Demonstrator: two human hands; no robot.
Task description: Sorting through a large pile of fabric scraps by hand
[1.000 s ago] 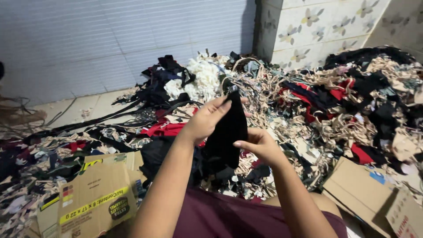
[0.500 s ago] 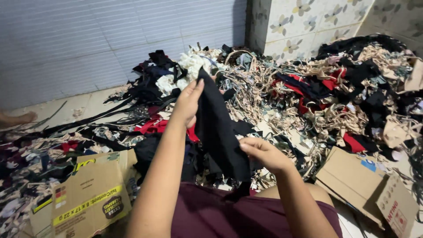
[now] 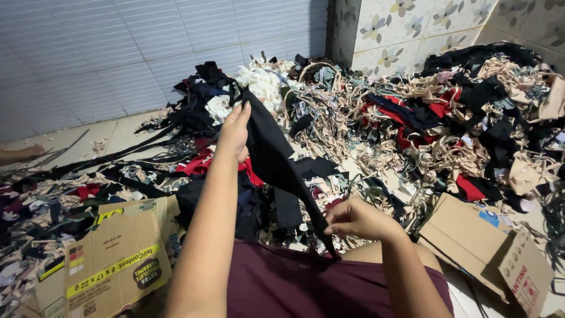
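Flattened brown carton [image 3: 120,259] with a yellow label strip lies lower left; another carton [image 3: 488,250] lower right. The left hand [image 3: 235,129] and right hand [image 3: 353,219] pinch a black cloth strip [image 3: 276,162] stretched diagonally between them above the scrap pile [image 3: 412,118].

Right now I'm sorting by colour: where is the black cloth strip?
In the head view's centre, the black cloth strip stretches between the left hand and right hand, above the scrap pile.

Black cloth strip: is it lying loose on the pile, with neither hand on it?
No. The left hand grips the top of the black cloth strip and the right hand pinches its lower end, stretching it between them.
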